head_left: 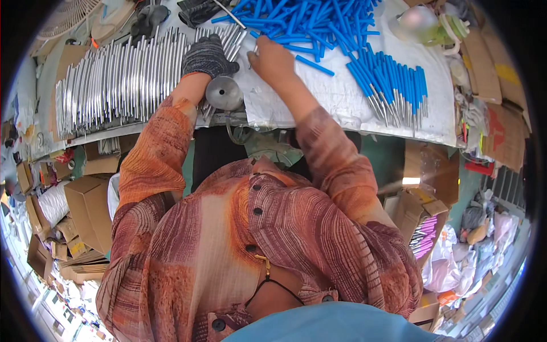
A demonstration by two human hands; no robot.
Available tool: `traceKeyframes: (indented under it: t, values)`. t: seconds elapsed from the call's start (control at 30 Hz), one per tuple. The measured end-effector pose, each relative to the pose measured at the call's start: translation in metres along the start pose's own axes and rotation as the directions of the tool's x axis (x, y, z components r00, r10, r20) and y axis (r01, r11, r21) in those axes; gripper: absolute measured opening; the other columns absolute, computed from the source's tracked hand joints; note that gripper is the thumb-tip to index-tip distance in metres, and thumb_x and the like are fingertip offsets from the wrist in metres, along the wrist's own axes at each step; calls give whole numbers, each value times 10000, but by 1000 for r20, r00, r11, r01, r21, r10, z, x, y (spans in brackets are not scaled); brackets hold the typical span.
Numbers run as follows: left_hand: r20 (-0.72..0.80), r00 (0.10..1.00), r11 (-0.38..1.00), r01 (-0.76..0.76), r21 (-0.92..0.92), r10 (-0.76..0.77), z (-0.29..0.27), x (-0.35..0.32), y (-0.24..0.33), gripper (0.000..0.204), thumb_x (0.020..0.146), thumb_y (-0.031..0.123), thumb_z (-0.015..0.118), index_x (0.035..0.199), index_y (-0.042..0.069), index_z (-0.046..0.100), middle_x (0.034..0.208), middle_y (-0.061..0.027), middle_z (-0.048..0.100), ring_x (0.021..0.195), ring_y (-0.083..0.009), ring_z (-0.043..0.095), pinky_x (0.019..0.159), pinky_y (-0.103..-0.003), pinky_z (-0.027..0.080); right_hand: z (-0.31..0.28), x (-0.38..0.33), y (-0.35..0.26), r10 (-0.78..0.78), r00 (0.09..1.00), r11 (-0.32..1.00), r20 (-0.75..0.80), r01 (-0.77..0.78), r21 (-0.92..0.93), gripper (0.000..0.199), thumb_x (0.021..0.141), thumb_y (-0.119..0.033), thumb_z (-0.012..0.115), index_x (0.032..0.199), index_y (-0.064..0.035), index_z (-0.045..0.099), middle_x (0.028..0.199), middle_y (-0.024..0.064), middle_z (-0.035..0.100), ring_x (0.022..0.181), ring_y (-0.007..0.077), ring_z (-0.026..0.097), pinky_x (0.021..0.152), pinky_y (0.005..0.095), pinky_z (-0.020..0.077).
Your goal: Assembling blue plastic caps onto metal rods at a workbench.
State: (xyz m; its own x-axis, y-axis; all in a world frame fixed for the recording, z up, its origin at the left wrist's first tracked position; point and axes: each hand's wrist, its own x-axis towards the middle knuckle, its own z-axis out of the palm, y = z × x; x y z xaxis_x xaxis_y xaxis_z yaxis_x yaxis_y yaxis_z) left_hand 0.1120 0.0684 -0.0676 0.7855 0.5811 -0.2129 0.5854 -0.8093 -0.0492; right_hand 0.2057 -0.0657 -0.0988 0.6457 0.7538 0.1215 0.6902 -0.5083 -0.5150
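Mostly side by side, the metal rods [125, 82] lie in a long row on the left of the white-covered worktop [439, 117]. They are thin, straight, silvery and shiny, with bright streaks along them. Their long axes run away from the person, nearly parallel, the far ends of those by the left hand [209, 58] leaning right. That hand, in a dark grey knit glove, lies over the row's right end, fingers bent; whether they grip a rod cannot be told. Just below it sits a round metal piece [224, 93] with a dark centre. The bare right hand [273, 61] is near, its fingers curled; what they pinch, if anything, is unclear. Beyond it heap blue tubes [307, 23]; farther right lie blue-handled rods [393, 85], bare metal ends toward the person.
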Motion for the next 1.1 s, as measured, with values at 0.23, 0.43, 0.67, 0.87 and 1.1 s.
traceKeyframes:
  t: [0.23, 0.43, 0.67, 0.87, 1.1]
  values:
    - [-63, 998, 982, -17, -187, 5, 6, 7, -4, 695, 604, 364, 726, 1145, 8, 473, 1131, -226, 536, 1073, -343, 538, 888, -418, 458, 25, 4, 7, 135, 989, 990, -68, -131, 54, 427, 665, -187, 678, 973, 39, 486, 760, 211, 616, 718, 363, 622, 660, 432, 511]
    - [-82, 994, 914, 30, -404, -69, 18, 3, -28, 721, 631, 373, 697, 1179, -30, 458, 1116, -250, 557, 1083, -339, 531, 902, -376, 436, -18, -48, 28, 129, 724, 220, 677, -687, 693, 462, 727, -91, 688, 1124, 15, 476, 825, 107, 633, 663, 180, 632, 545, 286, 515]
    - [-309, 941, 833, -62, -550, -134, 36, 11, -46, 692, 620, 298, 773, 1161, -41, 506, 1008, -202, 619, 928, -302, 601, 802, -373, 482, -58, -65, -36, 15, 977, 53, 214, -215, 975, 328, 790, -54, 657, 1068, 16, 498, 862, 99, 620, 690, 155, 621, 605, 241, 523]
    - [-249, 968, 80, -245, -966, -33, 13, -26, -74, 350, 738, 117, 689, 1029, -42, 578, 886, -110, 647, 781, -187, 629, 693, -294, 512, -35, -75, -55, -84, 996, 471, -17, 54, 880, 307, 810, -103, 664, 1060, 2, 519, 877, 64, 626, 810, 113, 597, 713, 238, 485]
    - [-322, 876, 35, -332, -943, -359, -58, -95, -86, 202, 775, 64, 626, 947, -41, 617, 861, -107, 631, 788, -190, 630, 715, -288, 515, -42, -85, -80, -294, 917, 892, -268, 364, 268, 197, 705, -227, 670, 796, -61, 612, 790, 96, 602, 801, 295, 565, 675, 386, 465]
